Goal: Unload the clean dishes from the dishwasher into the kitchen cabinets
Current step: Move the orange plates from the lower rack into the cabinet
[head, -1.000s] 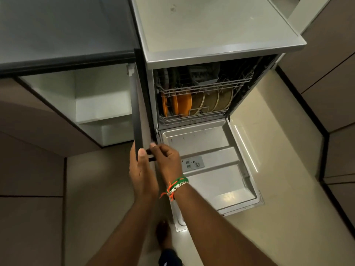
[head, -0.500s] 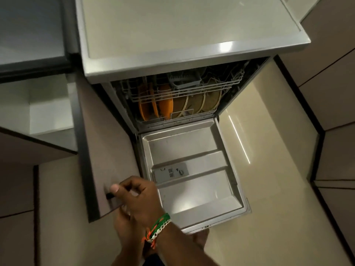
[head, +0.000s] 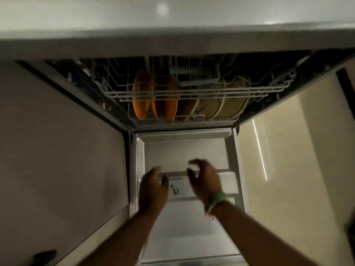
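Glossy cream floor tiles [head: 284, 150] beside a countertop [head: 115, 14].

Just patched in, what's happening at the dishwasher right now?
A person stands over the open dishwasher, both bare hands reaching forward above its lowered grey inner door. The left hand and the right hand, with a green and white wristband, hold nothing. The white wire lower rack sits inside, loaded with upright orange plates and beige plates. Nothing has been lifted out yet.
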A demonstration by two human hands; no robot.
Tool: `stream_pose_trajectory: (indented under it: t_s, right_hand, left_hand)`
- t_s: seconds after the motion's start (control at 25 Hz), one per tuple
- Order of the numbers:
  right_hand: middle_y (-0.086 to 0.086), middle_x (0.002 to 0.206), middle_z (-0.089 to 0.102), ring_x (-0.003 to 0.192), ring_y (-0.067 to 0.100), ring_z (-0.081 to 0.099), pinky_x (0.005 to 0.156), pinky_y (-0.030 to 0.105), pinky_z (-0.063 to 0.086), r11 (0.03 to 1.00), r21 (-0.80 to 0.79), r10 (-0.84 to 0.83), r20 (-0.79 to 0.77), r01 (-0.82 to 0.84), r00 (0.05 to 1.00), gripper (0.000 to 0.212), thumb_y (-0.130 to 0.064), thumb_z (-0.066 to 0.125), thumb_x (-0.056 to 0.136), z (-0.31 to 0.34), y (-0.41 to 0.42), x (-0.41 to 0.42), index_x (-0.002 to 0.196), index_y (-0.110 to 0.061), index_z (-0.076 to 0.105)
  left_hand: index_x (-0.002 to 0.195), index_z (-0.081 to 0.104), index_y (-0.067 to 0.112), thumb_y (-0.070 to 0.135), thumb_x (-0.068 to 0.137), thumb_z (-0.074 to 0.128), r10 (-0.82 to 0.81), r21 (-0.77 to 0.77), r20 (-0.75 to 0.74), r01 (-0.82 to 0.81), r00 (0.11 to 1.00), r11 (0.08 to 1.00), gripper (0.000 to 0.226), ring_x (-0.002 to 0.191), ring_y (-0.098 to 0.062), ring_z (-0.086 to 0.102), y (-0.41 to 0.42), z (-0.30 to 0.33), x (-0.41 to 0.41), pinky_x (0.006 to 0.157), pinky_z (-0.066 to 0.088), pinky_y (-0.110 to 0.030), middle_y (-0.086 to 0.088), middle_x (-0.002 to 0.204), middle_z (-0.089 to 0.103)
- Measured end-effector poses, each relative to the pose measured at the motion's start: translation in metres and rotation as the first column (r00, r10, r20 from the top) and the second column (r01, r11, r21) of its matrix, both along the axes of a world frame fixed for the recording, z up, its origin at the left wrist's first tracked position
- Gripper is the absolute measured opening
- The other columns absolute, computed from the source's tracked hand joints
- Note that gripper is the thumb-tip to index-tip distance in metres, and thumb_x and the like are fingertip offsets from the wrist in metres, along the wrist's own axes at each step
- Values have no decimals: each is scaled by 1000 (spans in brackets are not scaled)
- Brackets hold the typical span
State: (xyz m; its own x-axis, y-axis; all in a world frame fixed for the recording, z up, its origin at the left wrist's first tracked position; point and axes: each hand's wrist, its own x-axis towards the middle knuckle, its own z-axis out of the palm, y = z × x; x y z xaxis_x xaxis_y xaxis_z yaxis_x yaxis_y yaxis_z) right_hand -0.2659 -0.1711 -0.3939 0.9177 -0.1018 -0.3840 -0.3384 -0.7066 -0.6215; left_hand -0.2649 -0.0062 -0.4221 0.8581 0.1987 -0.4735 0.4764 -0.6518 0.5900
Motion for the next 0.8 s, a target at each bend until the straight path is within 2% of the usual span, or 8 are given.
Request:
stream_pose_trajectory:
  t_s: [0.04, 0.08, 0.12, 0.2, 0.36, 0.52, 0.6, 0.8]
  right_hand:
    - [4, 132, 62, 117, 20, 61, 97, 29, 48, 992, -116, 53, 7, -51, 999, 36, -29, 61, 97, -17, -18, 28, 131, -20, 60]
    - [6, 142, 53, 126, 21, 54, 103, 31, 46, 980, -182, 90, 24, -84, 996, 44, -29, 59, 98, -30, -31, 56, 140, -19, 52]
    - [7, 149, 46, 132, 23, 49, 106, 34, 45, 969, -226, 114, 48, -100, 992, 51, -28, 59, 98, -37, -40, 82, 146, -17, 45]
    - [9, 156, 36, 137, 28, 44, 109, 40, 46, 940, -305, 189, 90, -154, 978, 61, -27, 61, 97, -58, -48, 122, 152, -14, 37]
    - [11, 157, 33, 145, 32, 33, 116, 44, 39, 870, -371, 366, 44, -325, 930, 67, -33, 62, 96, -87, -42, 156, 153, -12, 33]
    - [12, 151, 41, 142, 33, 35, 115, 45, 40, 852, -434, 360, 81, -292, 930, 65, -38, 60, 96, -94, -36, 165, 151, -14, 36]
    - [12, 150, 42, 141, 35, 37, 112, 47, 43, 852, -439, 341, 51, -285, 939, 62, -39, 58, 97, -94, -35, 163, 151, -16, 37]
    - [10, 149, 44, 141, 33, 35, 114, 45, 39, 891, -365, 293, 6, -270, 956, 51, -32, 57, 99, -90, -36, 121, 146, -18, 45]
  left_hand:
    - [139, 56, 14, 23, 96, 64, -155, 146, 67, 144, 986, 979, 45, 126, -27, 59, -4, -2, 15, 98, 51, -36, -8, 140, 60]
    - [148, 48, 13, 24, 94, 67, -279, 293, 179, 219, 944, 931, 58, 135, -28, 51, -5, -14, 51, 106, 47, -39, -10, 150, 51]
    - [153, 40, 12, 25, 92, 68, -412, 365, 195, 324, 890, 873, 68, 143, -30, 42, -2, -23, 80, 113, 40, -42, -11, 157, 42]
    - [159, 27, 12, 32, 92, 68, -506, 469, 128, 397, 853, 789, 81, 151, -32, 26, 5, -32, 120, 121, 28, -46, -11, 165, 27]
    - [161, 16, 16, 51, 92, 63, -577, 443, -93, 553, 811, 706, 91, 155, -32, 16, 11, -51, 171, 123, 21, -51, -7, 169, 15]
    - [163, 10, 20, 60, 93, 58, -573, 328, -266, 631, 776, 703, 94, 156, -30, 8, 10, -73, 144, 125, 14, -53, -2, 171, -3]
    - [163, 6, 19, 61, 92, 58, -554, 316, -274, 618, 786, 720, 97, 157, -28, 2, 10, -82, 126, 125, 12, -55, 2, 170, -13]
    - [162, 4, 17, 59, 90, 61, -545, 331, -258, 603, 798, 726, 101, 157, -27, 2, 3, -77, 89, 125, 14, -55, -2, 170, -3]
